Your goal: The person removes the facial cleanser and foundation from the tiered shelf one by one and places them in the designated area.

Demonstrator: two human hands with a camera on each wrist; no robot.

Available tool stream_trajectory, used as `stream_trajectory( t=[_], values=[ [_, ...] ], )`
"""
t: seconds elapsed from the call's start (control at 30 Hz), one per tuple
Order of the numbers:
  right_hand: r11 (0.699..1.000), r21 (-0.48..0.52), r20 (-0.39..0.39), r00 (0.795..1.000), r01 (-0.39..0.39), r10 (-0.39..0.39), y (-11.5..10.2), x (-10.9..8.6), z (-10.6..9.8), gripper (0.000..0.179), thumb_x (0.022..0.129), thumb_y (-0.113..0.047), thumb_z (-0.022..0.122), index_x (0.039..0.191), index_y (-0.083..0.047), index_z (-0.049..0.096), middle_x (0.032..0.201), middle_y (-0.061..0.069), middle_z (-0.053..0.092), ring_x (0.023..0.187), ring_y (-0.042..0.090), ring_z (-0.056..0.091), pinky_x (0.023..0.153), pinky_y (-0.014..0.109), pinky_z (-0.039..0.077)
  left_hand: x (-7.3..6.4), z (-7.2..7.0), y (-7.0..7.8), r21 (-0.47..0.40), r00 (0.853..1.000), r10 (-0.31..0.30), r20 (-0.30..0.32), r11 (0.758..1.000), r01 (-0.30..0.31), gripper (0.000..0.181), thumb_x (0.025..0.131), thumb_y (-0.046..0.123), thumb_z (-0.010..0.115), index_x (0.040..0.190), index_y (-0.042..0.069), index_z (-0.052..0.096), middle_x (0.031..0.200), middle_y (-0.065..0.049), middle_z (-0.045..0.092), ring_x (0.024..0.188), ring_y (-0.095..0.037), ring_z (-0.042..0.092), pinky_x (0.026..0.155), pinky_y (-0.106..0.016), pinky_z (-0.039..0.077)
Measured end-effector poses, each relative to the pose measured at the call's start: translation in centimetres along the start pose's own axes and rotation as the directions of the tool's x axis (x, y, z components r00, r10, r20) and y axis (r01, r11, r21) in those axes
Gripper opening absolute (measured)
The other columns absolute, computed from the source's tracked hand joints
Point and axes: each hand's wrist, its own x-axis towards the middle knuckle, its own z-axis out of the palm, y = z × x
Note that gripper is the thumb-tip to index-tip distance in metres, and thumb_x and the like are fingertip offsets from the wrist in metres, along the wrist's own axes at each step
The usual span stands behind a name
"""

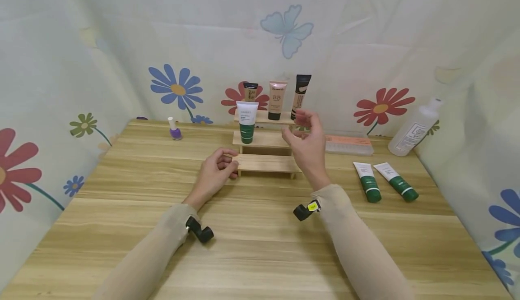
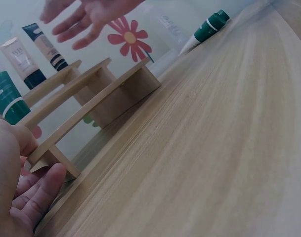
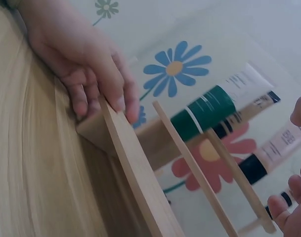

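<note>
A three-step wooden display stand (image 1: 268,162) stands near the back of the table. My left hand (image 1: 215,167) grips the left end of its lowest step, thumb above and fingers below, as the left wrist view shows. On the middle step, toward the left, a white and green tube (image 1: 246,122) stands on its cap. Behind it, the top step carries a dark-topped tube (image 1: 250,91), partly hidden, a pink BB cream tube (image 1: 277,97) and a black and beige tube (image 1: 302,88). My right hand (image 1: 306,144), fingers loosely bent and holding nothing, hovers by the stand's right end.
Two more white and green tubes (image 1: 367,182) lie on the table at the right. Behind them are a translucent bottle (image 1: 414,131) and a flat clear box (image 1: 348,145) with an orange label. A purple nail polish bottle (image 1: 175,131) stands back left. Flowered cloth (image 1: 227,29) encloses the table.
</note>
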Motion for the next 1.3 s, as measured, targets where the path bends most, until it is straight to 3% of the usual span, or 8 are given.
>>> stream_trajectory(
  t=[0.1, 0.23, 0.63, 0.8, 1.3],
  values=[
    [1.000, 0.018, 0.017, 1.000, -0.017, 0.017, 0.0, -0.1, 1.6, 0.057, 0.094, -0.011, 0.087, 0.145, -0.007, 0.062, 0.135, 0.017, 0.063, 0.124, 0.031, 0.063, 0.102, 0.062, 0.062, 0.0, 0.0, 0.0, 0.001, 1.000, -0.006, 0.000, 1.000, 0.006, 0.022, 0.110, 0.013, 0.071, 0.132, 0.011, 0.069, 0.109, -0.017, 0.072, 0.090, -0.028, 0.078, 0.077, -0.037, 0.073],
    [0.999, 0.039, 0.039, 0.999, -0.034, 0.033, 0.2, -0.4, 3.5, 0.060, 0.094, -0.014, 0.089, 0.146, -0.007, 0.060, 0.136, 0.020, 0.061, 0.124, 0.028, 0.064, 0.103, 0.060, 0.063, 0.0, 0.0, 0.0, 0.006, 1.000, -0.002, 0.000, 1.000, 0.002, 0.023, 0.110, 0.013, 0.071, 0.132, 0.011, 0.069, 0.109, -0.017, 0.073, 0.089, -0.028, 0.078, 0.077, -0.037, 0.073],
    [0.994, 0.088, 0.107, 0.992, -0.071, 0.061, 0.5, -0.8, 8.3, 0.059, 0.097, -0.021, 0.090, 0.147, -0.012, 0.060, 0.140, 0.017, 0.063, 0.128, 0.036, 0.066, 0.104, 0.058, 0.064, 0.1, -0.3, 0.0, -0.035, 1.000, 0.009, 0.011, 0.999, -0.009, 0.025, 0.109, 0.013, 0.072, 0.133, 0.005, 0.069, 0.111, -0.022, 0.072, 0.094, -0.036, 0.077, 0.078, -0.039, 0.073],
    [0.994, 0.087, 0.105, 0.993, -0.062, 0.053, 0.6, -1.0, 9.5, 0.059, 0.097, -0.017, 0.089, 0.147, -0.013, 0.057, 0.136, 0.012, 0.064, 0.123, 0.027, 0.067, 0.102, 0.057, 0.066, 0.1, -0.2, 0.2, -0.033, 1.000, 0.015, 0.011, 0.999, -0.015, 0.025, 0.109, 0.013, 0.073, 0.133, 0.006, 0.070, 0.110, -0.023, 0.073, 0.093, -0.036, 0.077, 0.077, -0.039, 0.073],
    [0.998, 0.027, 0.066, 0.996, -0.053, 0.051, 1.1, -0.9, 10.6, 0.055, 0.098, -0.006, 0.086, 0.143, -0.007, 0.054, 0.128, 0.014, 0.066, 0.117, 0.026, 0.067, 0.097, 0.048, 0.068, 0.1, 0.0, 0.2, -0.013, 1.000, 0.010, 0.009, 1.000, -0.010, 0.025, 0.109, 0.012, 0.071, 0.133, 0.005, 0.069, 0.111, -0.023, 0.074, 0.093, -0.036, 0.078, 0.077, -0.038, 0.073]
  ],
)
